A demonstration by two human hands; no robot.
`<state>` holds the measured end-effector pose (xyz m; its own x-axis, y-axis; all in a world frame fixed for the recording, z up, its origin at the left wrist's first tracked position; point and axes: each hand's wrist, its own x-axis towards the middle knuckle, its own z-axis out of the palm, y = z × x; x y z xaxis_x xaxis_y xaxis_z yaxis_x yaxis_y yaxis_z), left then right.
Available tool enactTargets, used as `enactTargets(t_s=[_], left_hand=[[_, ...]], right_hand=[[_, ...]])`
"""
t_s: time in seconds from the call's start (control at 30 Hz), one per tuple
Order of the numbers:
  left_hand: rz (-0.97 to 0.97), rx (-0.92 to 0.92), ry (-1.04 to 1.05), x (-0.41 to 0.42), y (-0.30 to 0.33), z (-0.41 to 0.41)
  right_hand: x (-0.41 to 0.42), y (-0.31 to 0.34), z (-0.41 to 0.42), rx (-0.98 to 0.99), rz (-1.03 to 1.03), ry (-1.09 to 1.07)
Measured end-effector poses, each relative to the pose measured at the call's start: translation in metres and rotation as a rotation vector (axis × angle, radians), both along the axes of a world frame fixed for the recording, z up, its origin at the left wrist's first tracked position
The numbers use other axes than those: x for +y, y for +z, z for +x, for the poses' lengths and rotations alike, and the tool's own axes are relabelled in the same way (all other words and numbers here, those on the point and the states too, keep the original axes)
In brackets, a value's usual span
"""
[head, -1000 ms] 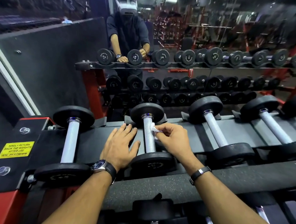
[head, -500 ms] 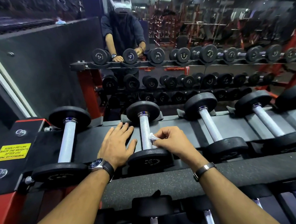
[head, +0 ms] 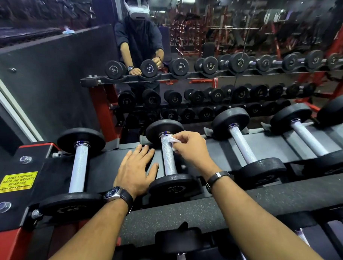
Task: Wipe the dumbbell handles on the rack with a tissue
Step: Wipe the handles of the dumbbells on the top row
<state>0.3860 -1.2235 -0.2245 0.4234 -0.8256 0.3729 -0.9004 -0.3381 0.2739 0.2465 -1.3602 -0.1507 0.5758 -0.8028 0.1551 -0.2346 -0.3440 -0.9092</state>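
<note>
Several black dumbbells with knurled silver handles lie on the top shelf of the rack (head: 263, 144). My right hand (head: 191, 148) pinches a small white tissue (head: 171, 140) against the far end of the second dumbbell's handle (head: 168, 159), close to its far weight head. My left hand (head: 136, 169) lies flat, fingers straight, on the shelf just left of that handle, its thumb near the near weight head (head: 172, 186). The first dumbbell (head: 79, 169) lies to the left, the third dumbbell (head: 242, 149) to the right.
A mirror behind the rack reflects a person and rows of dumbbells. A yellow notice sticker (head: 17, 181) sits on the rack's left end plate. A padded front rail (head: 183, 214) runs below my wrists, with lower-shelf dumbbells (head: 179, 241) beneath it.
My right hand slid the tissue down the handle toward the near end, then back up to the far end. My left hand stayed flat on the shelf.
</note>
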Motion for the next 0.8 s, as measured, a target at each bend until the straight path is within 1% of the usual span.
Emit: enactTargets(t_s=[0.07,0.2,0.23,0.27,0.37,0.43,0.5,0.57,0.63,0.73,0.8], left_hand=[[-0.002,-0.007,-0.001,0.000,-0.001,0.001],[-0.006,-0.008,-0.007,0.000,-0.002,0.002],[-0.008,-0.006,-0.009,0.000,-0.002,0.002],[-0.010,-0.004,-0.011,0.000,-0.002,0.002],[-0.007,-0.003,-0.012,0.001,-0.002,0.002],[-0.009,-0.004,-0.010,0.001,-0.001,0.002],[-0.011,-0.010,-0.011,0.000,-0.002,0.002],[-0.014,-0.015,-0.011,0.000,-0.002,0.002],[-0.019,-0.014,-0.012,0.000,-0.002,0.002],[-0.022,-0.015,-0.015,0.000,-0.002,0.002],[-0.023,-0.013,-0.015,0.000,-0.003,0.002]], right_hand=[[0.002,-0.004,-0.011,0.073,0.021,0.026],[0.003,-0.010,-0.036,0.127,0.267,0.240],[0.002,-0.012,-0.038,0.125,0.308,0.255],[0.001,-0.014,-0.037,0.110,0.349,0.239],[-0.005,-0.021,-0.026,-0.014,0.480,0.110],[-0.008,-0.023,-0.015,-0.070,0.465,0.024],[-0.008,-0.022,-0.002,-0.123,0.461,-0.013],[-0.007,-0.022,0.010,-0.131,0.489,0.031],[-0.004,-0.026,0.014,-0.068,0.515,0.136],[-0.009,-0.029,-0.001,0.035,0.591,0.286],[-0.019,-0.027,-0.008,0.035,0.631,0.319]])
